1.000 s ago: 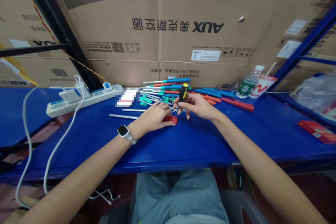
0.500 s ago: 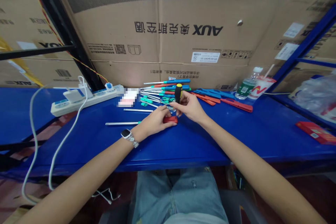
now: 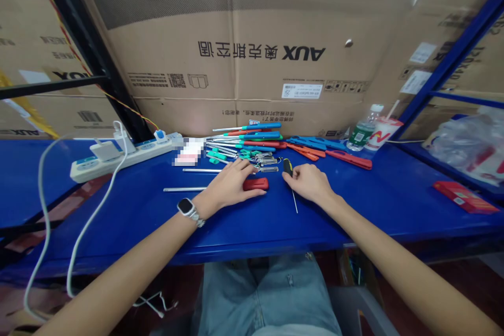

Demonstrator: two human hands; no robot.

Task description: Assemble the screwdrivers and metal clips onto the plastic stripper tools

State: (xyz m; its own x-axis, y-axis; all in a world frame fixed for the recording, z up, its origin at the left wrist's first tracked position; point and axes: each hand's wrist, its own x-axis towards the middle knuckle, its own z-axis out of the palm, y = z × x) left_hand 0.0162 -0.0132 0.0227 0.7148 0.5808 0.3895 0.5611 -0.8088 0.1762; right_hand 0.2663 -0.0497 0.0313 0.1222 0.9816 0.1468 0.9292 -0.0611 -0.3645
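Note:
My left hand (image 3: pixel 228 181) is closed over a tool with a red plastic handle (image 3: pixel 258 184). Its metal rod (image 3: pixel 183 189) sticks out to the left along the table, and my palm hides the joint. To the right, my right hand (image 3: pixel 311 181) grips a screwdriver (image 3: pixel 288 166) by its black and yellow handle. The thin shaft slants down towards the table's front edge, apart from the red handle. Just behind my left hand lie small metal clip-like parts (image 3: pixel 269 169), green plastic pieces (image 3: pixel 214 156) and another metal rod (image 3: pixel 199 170).
Rods with blue and red handles (image 3: pixel 263 135) are piled at the back of the blue table (image 3: pixel 236 231). Further right are loose orange handles (image 3: pixel 307 151), blue handles (image 3: pixel 315 142), a bottle (image 3: pixel 361 134), a cup (image 3: pixel 381 134) and a red box (image 3: pixel 464 197). A power strip (image 3: pixel 86 168) stands left.
My right hand has moved right and towards me, taking the screwdriver off the red handle and tilting it from upright. My left hand stays at the red handle with its fingers a little looser.

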